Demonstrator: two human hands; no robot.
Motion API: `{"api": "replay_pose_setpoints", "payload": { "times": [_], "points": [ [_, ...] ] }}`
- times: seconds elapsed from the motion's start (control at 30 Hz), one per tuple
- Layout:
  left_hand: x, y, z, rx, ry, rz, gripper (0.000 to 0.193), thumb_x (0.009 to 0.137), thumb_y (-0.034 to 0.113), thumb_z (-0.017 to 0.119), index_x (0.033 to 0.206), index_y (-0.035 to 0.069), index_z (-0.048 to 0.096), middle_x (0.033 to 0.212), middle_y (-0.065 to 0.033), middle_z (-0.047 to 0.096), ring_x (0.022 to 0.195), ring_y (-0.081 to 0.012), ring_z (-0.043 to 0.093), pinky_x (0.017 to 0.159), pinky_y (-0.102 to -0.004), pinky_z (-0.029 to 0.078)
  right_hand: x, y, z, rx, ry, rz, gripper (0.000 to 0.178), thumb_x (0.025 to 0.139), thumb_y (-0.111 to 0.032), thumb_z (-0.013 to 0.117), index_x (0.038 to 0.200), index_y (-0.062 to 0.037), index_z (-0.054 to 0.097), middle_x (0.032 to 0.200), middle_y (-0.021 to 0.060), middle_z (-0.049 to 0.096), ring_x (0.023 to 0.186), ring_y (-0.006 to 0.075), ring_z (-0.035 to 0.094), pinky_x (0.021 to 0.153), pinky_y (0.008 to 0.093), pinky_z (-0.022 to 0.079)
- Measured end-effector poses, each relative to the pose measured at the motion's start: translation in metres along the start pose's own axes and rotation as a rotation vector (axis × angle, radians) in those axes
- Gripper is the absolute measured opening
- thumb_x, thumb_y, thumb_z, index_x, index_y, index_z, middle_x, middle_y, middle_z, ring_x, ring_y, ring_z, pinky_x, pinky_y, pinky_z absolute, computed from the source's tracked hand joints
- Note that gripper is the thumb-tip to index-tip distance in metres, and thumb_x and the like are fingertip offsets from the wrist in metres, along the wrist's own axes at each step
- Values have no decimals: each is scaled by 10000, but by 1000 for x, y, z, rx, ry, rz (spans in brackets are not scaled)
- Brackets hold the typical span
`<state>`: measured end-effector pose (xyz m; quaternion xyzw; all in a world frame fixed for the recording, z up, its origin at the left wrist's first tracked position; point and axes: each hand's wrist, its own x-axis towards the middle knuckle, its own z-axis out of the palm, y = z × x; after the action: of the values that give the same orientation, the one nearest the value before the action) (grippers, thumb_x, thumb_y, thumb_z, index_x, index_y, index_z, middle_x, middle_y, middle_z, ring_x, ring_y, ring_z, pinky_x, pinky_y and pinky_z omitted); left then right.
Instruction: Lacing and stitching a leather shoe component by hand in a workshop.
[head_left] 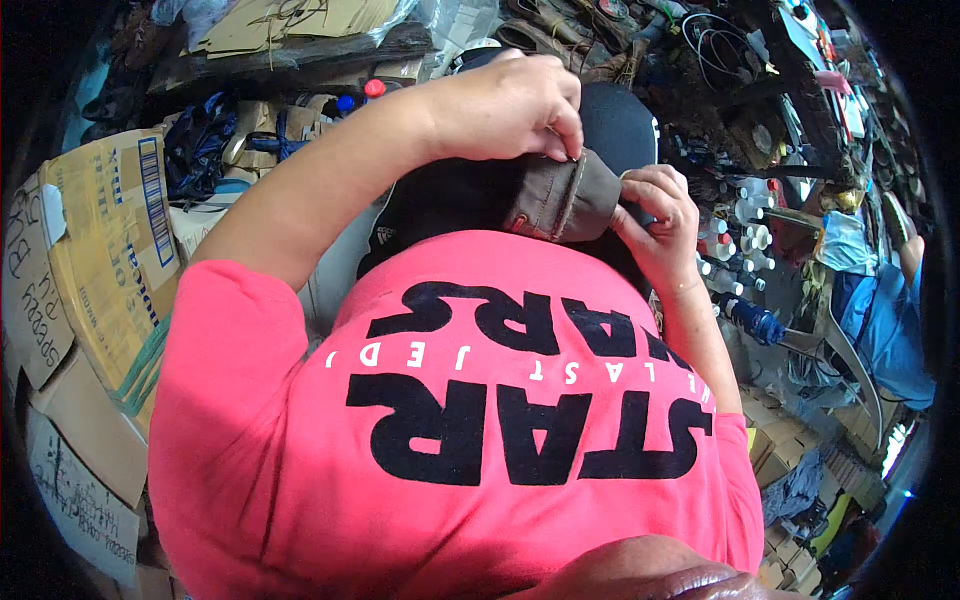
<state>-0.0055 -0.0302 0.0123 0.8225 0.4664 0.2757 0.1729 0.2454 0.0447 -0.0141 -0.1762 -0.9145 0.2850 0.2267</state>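
A grey-brown stitched piece (560, 200), which looks like a shoe upper, rests over my lap against dark clothing. A raised seam runs across it, and a small red mark shows near its lower left edge. From above, my left hand (510, 108) reaches over it, thumb and fingers pinched at the top end of the seam. Whether a small tool is between those fingertips is too small to tell. My right hand (660, 215) grips the right end of the piece, with the thumb below and the fingers curled above.
Cardboard boxes (110, 230) stand close by my left arm. Several small bottles (745, 235) with pale caps crowd the right side. Beyond them a person in blue clothing (885, 330) is partly visible. Flat cardboard (290, 25) and piles of shoes (580, 35) lie at the far side.
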Motion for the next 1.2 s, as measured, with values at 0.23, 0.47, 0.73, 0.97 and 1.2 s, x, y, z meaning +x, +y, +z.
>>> {"api": "replay_pose_setpoints", "payload": {
  "times": [0.23,0.47,0.73,0.97,1.2],
  "points": [
    [1,-3,-4,-14,-13,1,74,736,73,711,807,92,700,758,-25,596,842,-223,554,773,-339,436,-2,-5,10,52,97,19,242,663,-82,740,897,-74,677,915,50,659,912,254,586,829,347,452],
    [3,-7,16,-307,-18,-247,260,725,44,719,944,71,582,739,-58,619,714,-195,604,660,-326,471,3,1,22,129,64,141,214,683,-12,690,894,-47,681,898,82,668,882,253,618,776,329,487],
    [-4,-6,20,-532,42,-507,405,690,157,783,1015,55,563,849,-51,606,794,-141,593,750,-272,471,10,7,40,65,123,140,185,665,-6,673,844,-39,637,853,95,645,808,300,591,739,369,457],
    [-6,19,41,24,-47,-419,793,552,501,805,1167,91,518,1053,-126,581,1065,-304,530,928,-426,369,13,-1,28,-194,-30,-79,264,696,4,603,951,-60,579,976,105,591,921,316,544,857,415,390],
    [-15,16,31,-8,-65,-460,727,565,462,789,1135,103,517,1007,-141,594,1010,-295,557,916,-412,352,-22,20,-26,-366,-207,50,175,720,-11,619,877,-87,630,881,90,605,889,307,545,843,414,399]
  ]
}}
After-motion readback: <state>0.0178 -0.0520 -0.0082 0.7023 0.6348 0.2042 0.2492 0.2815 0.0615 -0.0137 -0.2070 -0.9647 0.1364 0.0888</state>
